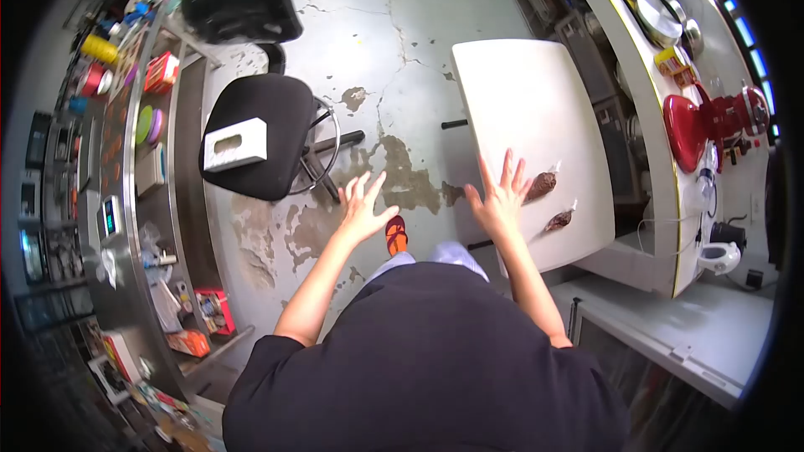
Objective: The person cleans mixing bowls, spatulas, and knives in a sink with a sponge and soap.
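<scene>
My left hand [364, 208] is held out over the floor with its fingers spread and nothing in it. To its left, a white box with an oval opening [236, 145] lies on the black seat of a swivel chair [276, 100]. My right hand [500, 201], also spread and holding nothing, overlaps the near left part of a white table [536, 100] in this view. Just right of its fingers lies a small clear bag of dark brown contents [543, 187]. A second such bag [559, 220] rests nearer to me on the same tabletop.
A steel shelf unit [130, 159] with boxes and a small digital display runs along the left. On the right-hand counter [666, 226] stand a red stand mixer [691, 130] and metal pans [659, 18]. Another black chair back [241, 7] is farther off. The floor [394, 67] has worn patches.
</scene>
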`<act>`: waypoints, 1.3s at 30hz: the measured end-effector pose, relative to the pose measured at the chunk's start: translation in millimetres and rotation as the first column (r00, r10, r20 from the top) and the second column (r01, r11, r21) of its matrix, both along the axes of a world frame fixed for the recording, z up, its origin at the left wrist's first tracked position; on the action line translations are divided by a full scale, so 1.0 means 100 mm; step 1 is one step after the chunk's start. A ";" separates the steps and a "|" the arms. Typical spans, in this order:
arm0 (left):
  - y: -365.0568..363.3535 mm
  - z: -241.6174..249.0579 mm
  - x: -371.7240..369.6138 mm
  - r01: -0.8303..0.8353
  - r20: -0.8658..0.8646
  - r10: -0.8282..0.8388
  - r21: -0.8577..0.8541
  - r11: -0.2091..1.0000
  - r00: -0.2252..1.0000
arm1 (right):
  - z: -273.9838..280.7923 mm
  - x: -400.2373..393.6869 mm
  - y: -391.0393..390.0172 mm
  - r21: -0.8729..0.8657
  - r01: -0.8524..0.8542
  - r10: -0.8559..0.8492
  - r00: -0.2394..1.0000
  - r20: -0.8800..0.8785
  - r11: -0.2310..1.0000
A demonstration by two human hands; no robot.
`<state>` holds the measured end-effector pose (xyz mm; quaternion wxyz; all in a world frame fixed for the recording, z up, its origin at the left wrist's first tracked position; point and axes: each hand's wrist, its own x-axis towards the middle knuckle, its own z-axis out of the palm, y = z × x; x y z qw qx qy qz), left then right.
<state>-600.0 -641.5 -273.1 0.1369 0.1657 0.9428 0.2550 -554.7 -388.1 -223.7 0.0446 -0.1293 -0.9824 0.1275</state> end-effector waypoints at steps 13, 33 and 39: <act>1.59 -0.02 -3.70 0.328 -0.143 -0.310 0.135 0.935 0.940 | -0.85 -3.18 0.97 -0.373 0.228 -0.214 0.974 0.078 0.900; 1.03 -0.23 -10.44 -0.029 0.102 0.020 0.087 0.996 0.995 | 0.03 -9.81 1.80 -0.322 -0.245 0.383 0.780 0.495 0.915; 2.33 0.15 -12.61 0.282 0.102 -0.308 0.211 0.936 0.946 | 0.32 -11.07 2.68 -0.370 0.081 0.024 0.963 0.269 0.926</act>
